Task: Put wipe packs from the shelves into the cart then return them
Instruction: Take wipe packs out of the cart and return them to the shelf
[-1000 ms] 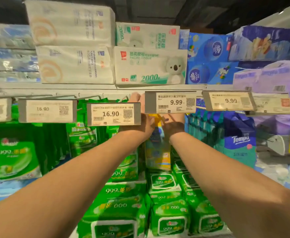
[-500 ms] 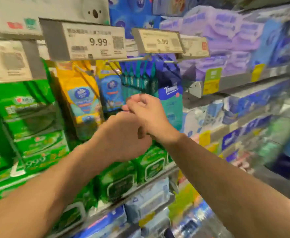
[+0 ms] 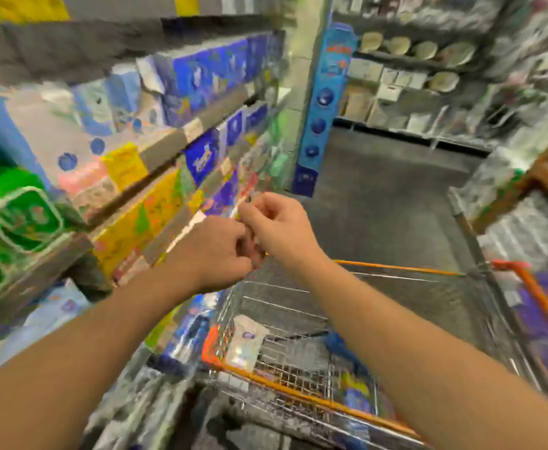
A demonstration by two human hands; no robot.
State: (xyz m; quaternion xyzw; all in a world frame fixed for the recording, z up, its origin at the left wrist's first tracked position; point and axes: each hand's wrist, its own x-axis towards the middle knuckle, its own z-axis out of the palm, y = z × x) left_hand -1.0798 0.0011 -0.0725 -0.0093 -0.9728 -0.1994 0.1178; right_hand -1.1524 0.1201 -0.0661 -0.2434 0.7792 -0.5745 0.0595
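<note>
My left hand point(image 3: 214, 251) and my right hand point(image 3: 276, 222) meet in mid-air above the far end of the wire cart point(image 3: 298, 396), fingers curled and touching each other. No pack shows in either hand. Inside the cart lie a white pack point(image 3: 246, 345), a blue pack point(image 3: 341, 345) and a blue-and-yellow pack point(image 3: 357, 394). Green wipe packs point(image 3: 16, 219) fill the shelf at the far left. The whole view is smeared by motion.
Shelves point(image 3: 168, 147) of blue, yellow and purple tissue packs run along the left. A blue pillar point(image 3: 324, 102) stands ahead, with more shelving behind it and at the right. Grey aisle floor point(image 3: 380, 206) stretches beyond the cart.
The view has swung right and down from the shelf to the cart and aisle. Both hands have come away from the hanging packs and stay together, holding nothing visible.
</note>
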